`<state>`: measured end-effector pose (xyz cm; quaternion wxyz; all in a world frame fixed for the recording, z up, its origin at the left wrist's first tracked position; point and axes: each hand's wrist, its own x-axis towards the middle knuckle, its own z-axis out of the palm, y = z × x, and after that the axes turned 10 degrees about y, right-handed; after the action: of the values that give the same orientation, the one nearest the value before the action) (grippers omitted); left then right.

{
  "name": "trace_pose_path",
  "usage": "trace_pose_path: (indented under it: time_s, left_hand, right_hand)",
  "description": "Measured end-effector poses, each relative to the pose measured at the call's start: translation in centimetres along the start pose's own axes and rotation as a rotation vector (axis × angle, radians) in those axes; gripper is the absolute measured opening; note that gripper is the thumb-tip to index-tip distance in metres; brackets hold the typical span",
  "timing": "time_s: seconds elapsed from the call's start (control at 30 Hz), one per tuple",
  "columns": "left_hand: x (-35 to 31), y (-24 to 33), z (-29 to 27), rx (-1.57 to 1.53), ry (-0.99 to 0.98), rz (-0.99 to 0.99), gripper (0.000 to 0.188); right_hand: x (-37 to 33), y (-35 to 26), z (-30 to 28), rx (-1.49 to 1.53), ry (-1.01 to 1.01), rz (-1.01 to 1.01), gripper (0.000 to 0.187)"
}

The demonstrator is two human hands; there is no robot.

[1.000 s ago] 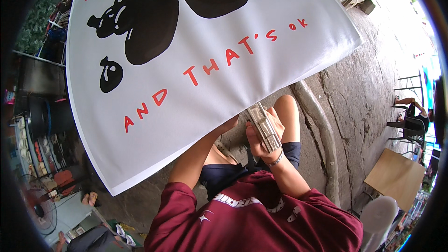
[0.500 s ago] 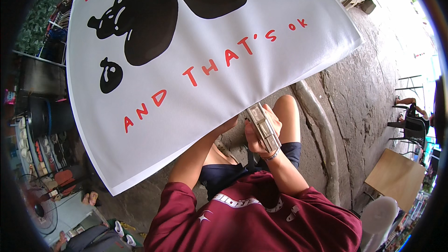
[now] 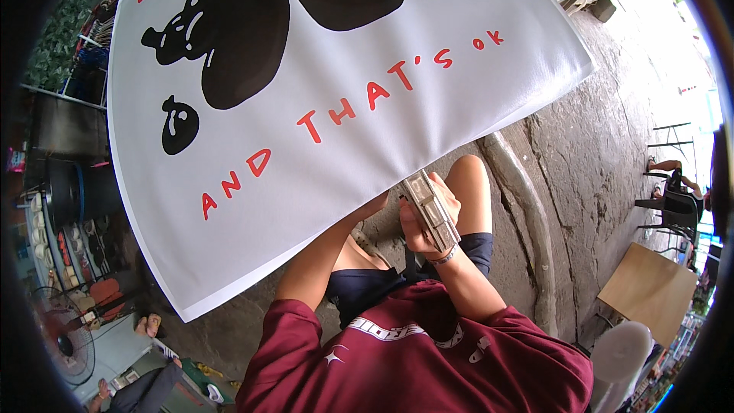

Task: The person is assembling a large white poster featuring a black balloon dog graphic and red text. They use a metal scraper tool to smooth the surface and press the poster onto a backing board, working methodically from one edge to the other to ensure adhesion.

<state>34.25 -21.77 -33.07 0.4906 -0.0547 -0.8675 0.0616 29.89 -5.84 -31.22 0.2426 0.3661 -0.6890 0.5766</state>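
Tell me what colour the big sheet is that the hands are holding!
The big sheet is white, with black blob shapes and red lettering. The head view shows it best.

cracked concrete floor (image 3: pixel 604 130), wooden table (image 3: pixel 650 291), daylight

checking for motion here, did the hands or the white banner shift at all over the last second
Nothing visibly changed. The right hand holds the grey metal bar as before, the left hand stays at the edge of the white banner, and the banner hangs the same way.
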Motion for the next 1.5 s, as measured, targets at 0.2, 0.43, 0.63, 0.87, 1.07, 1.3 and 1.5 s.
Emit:
trace_pose_path:
  time_s: [0.2, 0.43, 0.63, 0.87, 1.07, 1.3, 1.5]
  left_hand:
    - [0.0, -0.1, -0.2, 0.007, -0.013, 0.012, 0.04]
    - [-0.6, 0.2, 0.1, -0.038, -0.089, -0.013, 0.036]
    - [0.8, 0.9, -0.1, -0.739, 0.03, -0.473, 0.03]
    - [0.8, 4.3, 0.3, -1.182, 0.303, -0.859, 0.03]
    - [7.4, 9.0, -1.4, -1.56, 0.43, -1.372, 0.055]
    - [12.9, 10.6, -3.2, -1.35, 0.663, -1.658, 0.044]
    - [10.4, 8.7, -5.5, -1.286, 0.688, -1.612, 0.043]
  right_hand:
    - [0.1, 0.0, 0.0, -0.003, -0.002, -0.008, 0.023]
    - [-0.9, 0.1, 0.0, -0.029, 0.014, 0.064, 0.01]
    - [-1.7, 1.0, 0.4, -0.009, 0.069, -0.011, 0.015]
    - [-8.0, -0.1, -5.3, 0.018, -0.012, 0.749, 0.013]
    - [-11.3, 0.6, -9.6, -0.015, 0.066, 0.935, 0.044]
    - [-8.0, 2.5, -14.0, 0.151, 0.255, 0.939, 0.022]
    - [-3.8, 7.9, -21.8, 0.196, 0.501, 0.871, 0.027]
